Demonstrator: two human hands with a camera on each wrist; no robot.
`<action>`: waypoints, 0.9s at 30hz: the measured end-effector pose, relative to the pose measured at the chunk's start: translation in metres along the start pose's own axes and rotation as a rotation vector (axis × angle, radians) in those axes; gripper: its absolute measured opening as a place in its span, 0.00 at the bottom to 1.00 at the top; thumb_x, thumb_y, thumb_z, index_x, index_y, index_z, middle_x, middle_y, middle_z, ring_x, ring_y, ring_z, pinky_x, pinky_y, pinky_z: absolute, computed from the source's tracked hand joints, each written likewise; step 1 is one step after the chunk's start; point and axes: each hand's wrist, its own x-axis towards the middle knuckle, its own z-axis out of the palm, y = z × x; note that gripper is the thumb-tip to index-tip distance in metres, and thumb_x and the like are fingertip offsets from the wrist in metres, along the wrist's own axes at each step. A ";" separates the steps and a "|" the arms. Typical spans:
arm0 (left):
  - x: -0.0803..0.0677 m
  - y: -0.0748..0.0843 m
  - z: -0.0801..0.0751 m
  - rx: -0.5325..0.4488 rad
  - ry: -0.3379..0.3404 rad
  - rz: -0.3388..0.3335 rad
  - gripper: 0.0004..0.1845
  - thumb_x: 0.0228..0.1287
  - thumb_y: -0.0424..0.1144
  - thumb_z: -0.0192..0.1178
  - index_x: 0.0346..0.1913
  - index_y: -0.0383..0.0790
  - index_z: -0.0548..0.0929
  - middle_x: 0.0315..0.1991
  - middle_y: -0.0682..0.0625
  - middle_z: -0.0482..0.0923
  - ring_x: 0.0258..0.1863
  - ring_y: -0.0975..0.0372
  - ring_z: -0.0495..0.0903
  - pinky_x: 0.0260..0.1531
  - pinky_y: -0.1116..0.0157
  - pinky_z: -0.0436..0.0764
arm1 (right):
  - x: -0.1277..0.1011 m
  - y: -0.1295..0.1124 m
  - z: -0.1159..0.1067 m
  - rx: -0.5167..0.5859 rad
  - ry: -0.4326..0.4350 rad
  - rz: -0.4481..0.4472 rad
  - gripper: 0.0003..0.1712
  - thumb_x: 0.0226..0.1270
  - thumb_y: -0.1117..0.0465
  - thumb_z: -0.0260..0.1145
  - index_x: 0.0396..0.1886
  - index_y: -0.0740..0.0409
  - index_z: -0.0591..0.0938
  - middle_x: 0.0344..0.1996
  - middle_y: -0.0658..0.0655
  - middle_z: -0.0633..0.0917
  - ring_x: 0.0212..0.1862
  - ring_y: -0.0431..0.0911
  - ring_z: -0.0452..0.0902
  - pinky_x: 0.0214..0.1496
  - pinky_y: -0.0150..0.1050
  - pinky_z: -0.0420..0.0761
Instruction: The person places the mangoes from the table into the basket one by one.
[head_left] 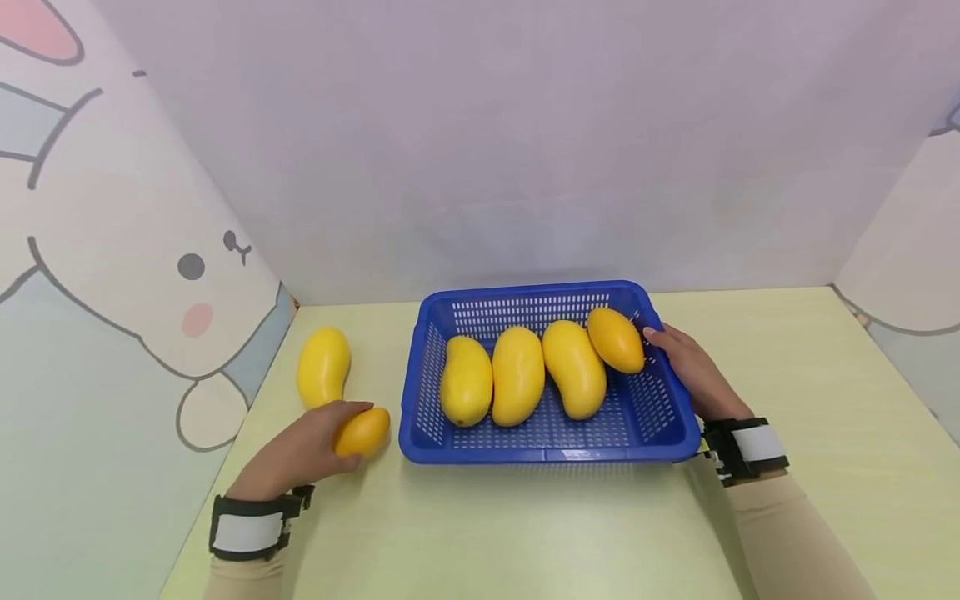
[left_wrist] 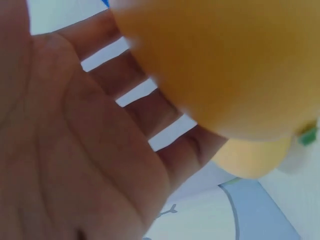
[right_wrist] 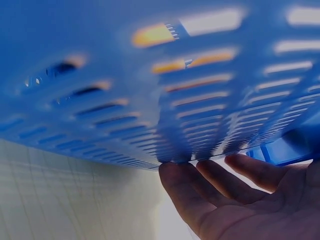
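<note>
Left hand [head_left: 300, 454]: down on the table at the near left, fingers curled over the top of a small mango [head_left: 363, 431], holding it against the surface.
Left wrist view: palm [left_wrist: 75, 150] filling the shot, fingers spread behind the orange-yellow fruit [left_wrist: 225, 65], blurred at this range.
Small mango: on the tabletop, just left of the basket's near-left corner, narrow gap between the two.
Second loose mango [head_left: 323, 366]: lying just behind the left hand, nearer the side wall, touching or almost touching the held one; cannot tell which.
Right hand [head_left: 693, 375]: against the right wall of the blue basket [head_left: 667, 417], fingers fairly straight, tips up at the rim.
Right wrist view: fingertips [right_wrist: 182, 175] pressed to the slotted blue wall [right_wrist: 150, 100] from outside, no curl around anything.
Basket: sitting flat in the middle of the pale green table [head_left: 525, 533], long side toward the person.
Inside the basket: four mangoes in a row, left one [head_left: 466, 380], next [head_left: 517, 375], third [head_left: 574, 368], and the rightmost [head_left: 616, 339] up in the far-right corner, close to the right hand's fingertips.
Backdrop: rabbit cartoon [head_left: 150, 275] on the left panel.
</note>
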 end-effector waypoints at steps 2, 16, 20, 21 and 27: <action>-0.002 0.001 -0.002 0.009 0.033 0.009 0.35 0.54 0.40 0.72 0.66 0.36 0.77 0.57 0.46 0.80 0.48 0.57 0.77 0.56 0.49 0.77 | 0.000 0.000 0.000 -0.003 -0.002 -0.002 0.46 0.78 0.35 0.46 0.83 0.54 0.47 0.59 0.67 0.75 0.49 0.56 0.84 0.47 0.54 0.86; -0.012 0.018 -0.016 0.051 0.188 0.038 0.38 0.55 0.45 0.71 0.70 0.41 0.75 0.56 0.46 0.78 0.47 0.56 0.75 0.52 0.52 0.79 | -0.002 0.000 0.000 -0.003 0.002 0.010 0.45 0.79 0.35 0.45 0.84 0.52 0.46 0.64 0.72 0.70 0.50 0.55 0.83 0.48 0.53 0.85; -0.015 0.022 -0.018 0.056 0.258 0.102 0.38 0.53 0.43 0.73 0.69 0.41 0.75 0.57 0.45 0.78 0.50 0.54 0.76 0.54 0.50 0.79 | -0.002 -0.002 0.001 0.001 0.002 0.006 0.45 0.79 0.35 0.45 0.84 0.52 0.46 0.63 0.71 0.71 0.50 0.55 0.84 0.48 0.53 0.85; -0.016 0.023 -0.019 0.059 0.280 0.120 0.38 0.53 0.43 0.73 0.69 0.41 0.75 0.57 0.45 0.78 0.51 0.53 0.76 0.54 0.49 0.79 | -0.002 -0.002 0.001 0.002 0.001 0.004 0.45 0.79 0.36 0.45 0.83 0.53 0.46 0.63 0.70 0.72 0.50 0.56 0.84 0.48 0.54 0.85; -0.018 0.032 -0.022 0.040 0.352 0.190 0.38 0.52 0.43 0.74 0.69 0.44 0.76 0.58 0.50 0.77 0.52 0.58 0.75 0.53 0.54 0.80 | -0.004 -0.002 0.001 0.019 -0.004 -0.006 0.45 0.79 0.36 0.46 0.83 0.53 0.47 0.58 0.65 0.76 0.49 0.56 0.84 0.47 0.54 0.86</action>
